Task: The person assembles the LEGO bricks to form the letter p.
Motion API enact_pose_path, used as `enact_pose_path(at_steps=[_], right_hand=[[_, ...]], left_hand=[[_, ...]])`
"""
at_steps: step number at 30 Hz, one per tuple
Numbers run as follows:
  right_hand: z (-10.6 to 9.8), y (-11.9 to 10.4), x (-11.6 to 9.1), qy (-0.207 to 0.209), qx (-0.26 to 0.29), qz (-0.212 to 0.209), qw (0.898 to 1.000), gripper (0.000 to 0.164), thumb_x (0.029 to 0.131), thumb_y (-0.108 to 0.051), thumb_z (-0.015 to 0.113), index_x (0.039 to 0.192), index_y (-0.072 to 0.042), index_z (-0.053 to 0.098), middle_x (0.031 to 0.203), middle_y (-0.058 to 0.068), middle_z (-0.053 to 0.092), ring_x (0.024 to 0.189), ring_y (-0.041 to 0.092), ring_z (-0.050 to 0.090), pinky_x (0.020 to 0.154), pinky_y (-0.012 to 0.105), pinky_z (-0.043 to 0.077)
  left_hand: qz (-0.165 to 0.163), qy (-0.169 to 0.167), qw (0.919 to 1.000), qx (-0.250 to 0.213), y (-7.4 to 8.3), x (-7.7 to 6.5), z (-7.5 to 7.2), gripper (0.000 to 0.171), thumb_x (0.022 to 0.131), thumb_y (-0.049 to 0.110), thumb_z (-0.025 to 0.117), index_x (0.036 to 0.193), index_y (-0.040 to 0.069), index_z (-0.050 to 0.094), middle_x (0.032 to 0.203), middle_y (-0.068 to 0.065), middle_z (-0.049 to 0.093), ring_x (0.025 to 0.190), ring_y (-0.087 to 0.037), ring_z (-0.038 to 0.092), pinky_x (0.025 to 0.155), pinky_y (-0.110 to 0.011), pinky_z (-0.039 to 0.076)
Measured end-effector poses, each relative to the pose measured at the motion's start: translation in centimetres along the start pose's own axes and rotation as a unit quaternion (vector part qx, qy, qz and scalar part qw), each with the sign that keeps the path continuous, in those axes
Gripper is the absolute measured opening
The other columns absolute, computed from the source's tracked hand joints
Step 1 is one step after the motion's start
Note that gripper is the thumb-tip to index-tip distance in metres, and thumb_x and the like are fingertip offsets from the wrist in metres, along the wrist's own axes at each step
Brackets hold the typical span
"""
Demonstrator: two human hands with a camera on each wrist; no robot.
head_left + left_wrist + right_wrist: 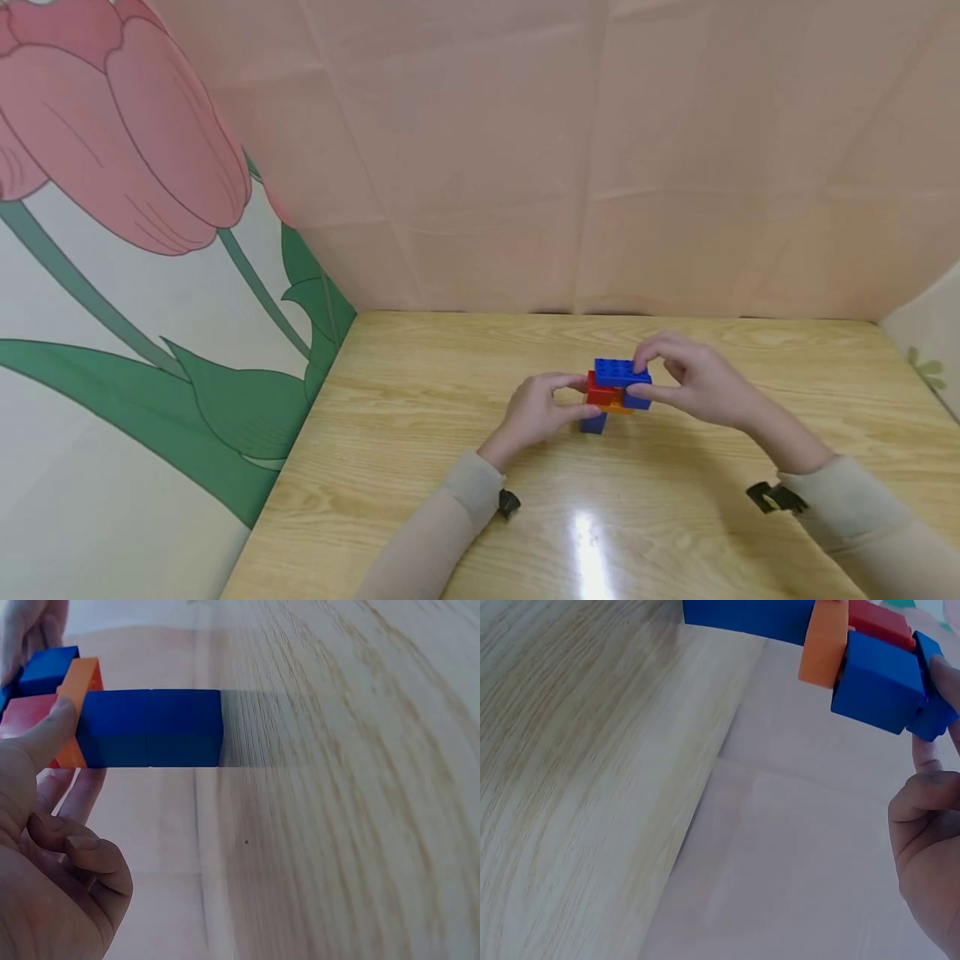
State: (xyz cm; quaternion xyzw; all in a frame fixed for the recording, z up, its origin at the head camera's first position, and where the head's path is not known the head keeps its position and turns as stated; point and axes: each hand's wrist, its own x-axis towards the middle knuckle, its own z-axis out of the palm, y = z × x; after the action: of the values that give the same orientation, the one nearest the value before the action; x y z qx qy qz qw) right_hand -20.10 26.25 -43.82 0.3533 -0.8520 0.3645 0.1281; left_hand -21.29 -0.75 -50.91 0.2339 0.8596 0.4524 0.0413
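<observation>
A small stack of toy building bricks stands on the table in front of me. Its base is a blue column [150, 727] with a seam halfway up, upright on the wood. Across the column's top lies an orange plate [826, 645], jutting to the right. A red brick [600, 393] and a blue brick [877, 679] sit side by side on the orange layer. Over both lies a thin blue studded plate [613, 371]. My left hand [531, 412] pinches the stack at the red brick, thumb reaching the orange edge. With thumb and index finger, my right hand [705, 383] pinches the blue plate's right end.
The wood-grain table [420, 400] extends to a pink cloth backdrop [465, 167] behind the stack. On the left rises a panel with a printed tulip [150, 125]. Black wrist straps [776, 497] hang at both sleeves. A bright light reflection lies on the table near me.
</observation>
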Motion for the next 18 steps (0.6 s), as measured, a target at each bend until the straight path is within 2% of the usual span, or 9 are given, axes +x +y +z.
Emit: enact_pose_path(at_steps=[6, 12, 18], right_hand=[[0.37, -0.13, 0.05, -0.009, -0.002, 0.005, 1.0, 0.04, 0.078, -0.01, 0.093, 0.102, -0.028, 0.065, 0.107, -0.01, 0.063, 0.068, 0.009, 0.042, 0.055, 0.024, 0.036], [0.54, -0.38, -0.02, -0.02, -0.007, 0.037, 0.999, 0.043, 0.08, -0.016, 0.092, 0.111, -0.024, 0.063, 0.104, -0.009, 0.062, 0.057, 0.006, 0.036, 0.051, 0.024, 0.034], [0.46, -0.67, 0.22, -0.015, -0.012, 0.048, 0.999, 0.042, 0.086, -0.017, 0.088, 0.124, -0.02, 0.067, 0.113, -0.004, 0.068, 0.053, 0.005, 0.034, 0.048, 0.025, 0.033]], left_hand=[[0.005, -0.002, 1.0, -0.001, -0.03, -0.02, -0.04, 0.049, 0.088, 0.056, 0.076, 0.128, 0.029, 0.075, 0.118, 0.022, 0.07, 0.12, -0.003, 0.061, 0.103, -0.038, 0.05], [0.003, -0.004, 1.0, -0.001, 0.01, 0.0, -0.09, 0.048, 0.088, 0.055, 0.076, 0.128, 0.029, 0.075, 0.118, 0.022, 0.07, 0.12, -0.003, 0.061, 0.103, -0.037, 0.05], [0.002, -0.003, 1.0, 0.002, 0.1, -0.01, -0.12, 0.048, 0.088, 0.056, 0.077, 0.128, 0.029, 0.075, 0.118, 0.021, 0.07, 0.119, -0.003, 0.061, 0.103, -0.037, 0.05]])
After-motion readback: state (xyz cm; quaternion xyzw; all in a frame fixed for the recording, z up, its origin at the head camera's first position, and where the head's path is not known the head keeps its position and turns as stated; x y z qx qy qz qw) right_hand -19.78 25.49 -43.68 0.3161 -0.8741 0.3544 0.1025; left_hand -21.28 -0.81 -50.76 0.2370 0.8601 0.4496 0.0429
